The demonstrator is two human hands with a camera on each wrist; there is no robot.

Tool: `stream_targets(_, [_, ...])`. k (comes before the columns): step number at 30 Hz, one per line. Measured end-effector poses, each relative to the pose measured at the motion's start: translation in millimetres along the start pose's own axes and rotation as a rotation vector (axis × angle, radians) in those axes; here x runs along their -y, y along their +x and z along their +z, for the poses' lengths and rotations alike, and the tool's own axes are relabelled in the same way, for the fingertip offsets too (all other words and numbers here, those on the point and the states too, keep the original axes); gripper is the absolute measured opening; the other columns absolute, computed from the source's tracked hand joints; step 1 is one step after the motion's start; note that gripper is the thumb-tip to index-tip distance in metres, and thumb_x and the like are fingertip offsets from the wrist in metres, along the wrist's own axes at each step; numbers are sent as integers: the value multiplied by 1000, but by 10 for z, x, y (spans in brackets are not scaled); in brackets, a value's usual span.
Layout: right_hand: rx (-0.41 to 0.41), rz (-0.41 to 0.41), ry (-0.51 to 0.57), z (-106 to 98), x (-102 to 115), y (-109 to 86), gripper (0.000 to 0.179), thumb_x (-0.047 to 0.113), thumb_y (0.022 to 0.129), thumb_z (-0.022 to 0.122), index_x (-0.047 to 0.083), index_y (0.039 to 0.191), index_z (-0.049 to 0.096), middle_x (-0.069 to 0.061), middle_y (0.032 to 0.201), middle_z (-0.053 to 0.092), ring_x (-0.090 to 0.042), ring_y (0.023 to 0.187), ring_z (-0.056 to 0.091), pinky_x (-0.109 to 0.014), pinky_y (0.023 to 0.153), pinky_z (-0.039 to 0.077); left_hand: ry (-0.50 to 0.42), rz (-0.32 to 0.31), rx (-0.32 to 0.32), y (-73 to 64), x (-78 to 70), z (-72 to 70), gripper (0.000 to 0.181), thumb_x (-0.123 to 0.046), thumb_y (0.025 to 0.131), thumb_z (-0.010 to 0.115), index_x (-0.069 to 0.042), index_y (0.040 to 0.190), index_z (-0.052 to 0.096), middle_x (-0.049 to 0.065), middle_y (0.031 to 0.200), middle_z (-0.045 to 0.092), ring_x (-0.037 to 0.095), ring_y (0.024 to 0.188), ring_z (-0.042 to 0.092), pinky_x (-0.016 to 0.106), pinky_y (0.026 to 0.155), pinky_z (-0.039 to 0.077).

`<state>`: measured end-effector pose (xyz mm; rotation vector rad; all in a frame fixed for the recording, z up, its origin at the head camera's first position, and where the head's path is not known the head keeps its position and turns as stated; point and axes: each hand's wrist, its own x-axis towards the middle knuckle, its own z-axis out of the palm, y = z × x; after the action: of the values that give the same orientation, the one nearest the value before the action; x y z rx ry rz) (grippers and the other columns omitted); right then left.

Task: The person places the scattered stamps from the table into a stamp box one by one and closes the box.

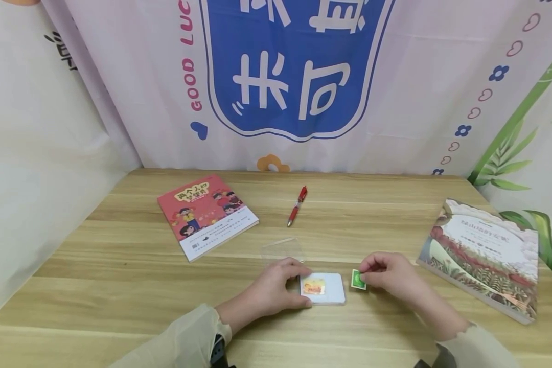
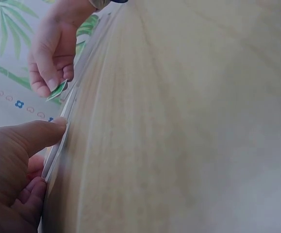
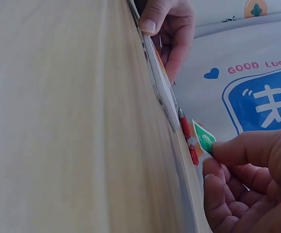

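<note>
My left hand [image 1: 276,286] grips the left end of a small flat white case [image 1: 333,289], thumb at the near edge and fingers at the far edge. On the left part of the case lies a yellow and orange stamp-like piece [image 1: 314,286]. To the right of the case, my right hand [image 1: 391,276] pinches a small green stamp-like piece [image 1: 357,280] with a white border between thumb and fingers. In the right wrist view this green piece [image 3: 205,138] is held up by one edge, apart from the case.
A clear plastic sheet or lid [image 1: 282,249] lies just behind my left hand. Farther back are a red pen [image 1: 297,206] and a red-and-white book [image 1: 207,214] to the left. Another thick book [image 1: 483,255] lies at the right. A printed curtain [image 1: 165,102] hangs behind the table.
</note>
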<state>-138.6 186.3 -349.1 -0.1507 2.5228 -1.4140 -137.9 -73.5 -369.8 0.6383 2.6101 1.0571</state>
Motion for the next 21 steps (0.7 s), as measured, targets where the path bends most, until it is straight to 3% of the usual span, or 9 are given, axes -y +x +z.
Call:
stream_targets(12, [58,-41,26,137,105,51,17,4,76,68,-3,91,63,-7,81,60,-16,71,54,-23,58,48,-3,-5,4,1,7,4,51,-33,72,79,-18,118,63,-9,115,55,11,105,49,29,91,43])
stream_targets(21, [77,-110,-29,236,128,102,14,8,75,72,1,84,65,-4,78,60,-16,71,51,-21,57,44,0,-2,2,5,12,9,51,-33,72,79,-18,119,63,-8,116,55,11,106,49,30,92,43])
